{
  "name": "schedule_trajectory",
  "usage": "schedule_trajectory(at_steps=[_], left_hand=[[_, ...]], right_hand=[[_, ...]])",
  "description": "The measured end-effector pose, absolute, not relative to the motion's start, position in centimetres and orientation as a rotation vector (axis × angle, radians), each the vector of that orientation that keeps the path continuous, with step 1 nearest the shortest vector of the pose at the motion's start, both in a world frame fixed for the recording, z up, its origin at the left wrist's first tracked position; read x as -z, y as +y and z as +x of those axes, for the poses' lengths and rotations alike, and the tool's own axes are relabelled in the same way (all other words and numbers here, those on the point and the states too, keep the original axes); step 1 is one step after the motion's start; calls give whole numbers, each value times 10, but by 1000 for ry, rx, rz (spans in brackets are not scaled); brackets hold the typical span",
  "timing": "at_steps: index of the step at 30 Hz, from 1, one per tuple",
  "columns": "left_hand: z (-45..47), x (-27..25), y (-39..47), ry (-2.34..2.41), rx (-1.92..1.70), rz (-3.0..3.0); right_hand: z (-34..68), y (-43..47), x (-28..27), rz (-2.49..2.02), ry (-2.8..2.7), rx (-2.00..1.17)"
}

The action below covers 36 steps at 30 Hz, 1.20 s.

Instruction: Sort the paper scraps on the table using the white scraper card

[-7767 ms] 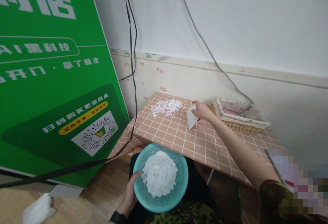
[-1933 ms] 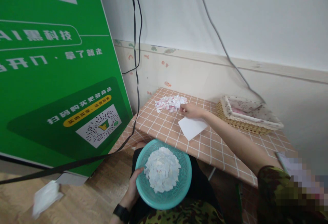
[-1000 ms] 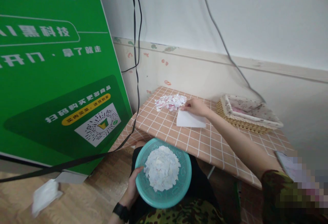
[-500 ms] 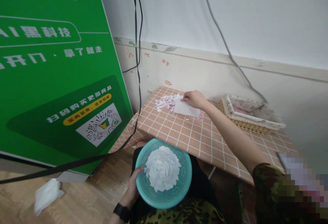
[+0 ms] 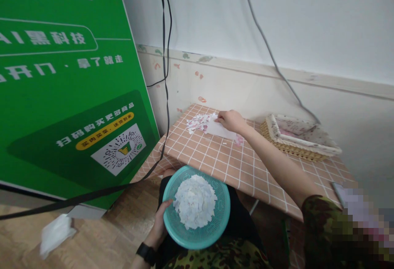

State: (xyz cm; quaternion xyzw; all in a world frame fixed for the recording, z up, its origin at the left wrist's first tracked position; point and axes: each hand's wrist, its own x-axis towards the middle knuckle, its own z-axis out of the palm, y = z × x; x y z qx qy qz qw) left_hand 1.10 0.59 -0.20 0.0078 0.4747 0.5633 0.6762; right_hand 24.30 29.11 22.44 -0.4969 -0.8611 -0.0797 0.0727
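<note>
My left hand (image 5: 162, 220) grips the left rim of a teal plastic basket (image 5: 226, 209) that rests on my lap, thumb over the edge. Inside the basket lies a heap of torn white paper bits (image 5: 195, 201). Over the table, my right hand (image 5: 230, 120) pinches the upper edge of a white sheet of paper (image 5: 220, 130). The sheet lies beside and partly over a pile of pinkish-white paper scraps (image 5: 197, 123). Beneath its right corner shows a pink-patterned piece (image 5: 239, 139). My right fingertips are partly hidden behind the hand.
The table (image 5: 246, 166) has a brown checked cloth. A lined wicker basket (image 5: 295, 148) stands at its right back. A black strap (image 5: 166, 109) hangs in front of the table's left end, near a green panel (image 5: 70, 96). A white bag-like item (image 5: 57, 234) lies on the floor.
My right hand and the white sheet have shifted slightly left, toward the scrap pile. My left hand and the teal basket stay nearly in place.
</note>
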Motion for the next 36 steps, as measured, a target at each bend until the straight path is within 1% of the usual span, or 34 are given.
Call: schedule_trajectory(at_steps=[8, 15, 23, 28, 31, 36], left_hand=[[12, 0, 6, 1030, -1285, 5], [13, -3, 6, 1022, -1259, -7], [10, 2, 6, 1076, -1303, 46], [11, 5, 7, 1018, -1265, 52], [11, 8, 6, 1014, -1275, 66], [10, 10, 5, 1020, -1286, 59]], right_hand=[[249, 275, -220, -1340, -2682, 153], [241, 258, -217, -1344, -2653, 261], [254, 211, -220, -1021, -2902, 301], [254, 197, -227, -1139, -2823, 433], [245, 195, -225, -1116, -2802, 498], [240, 184, -222, -985, -2939, 447]])
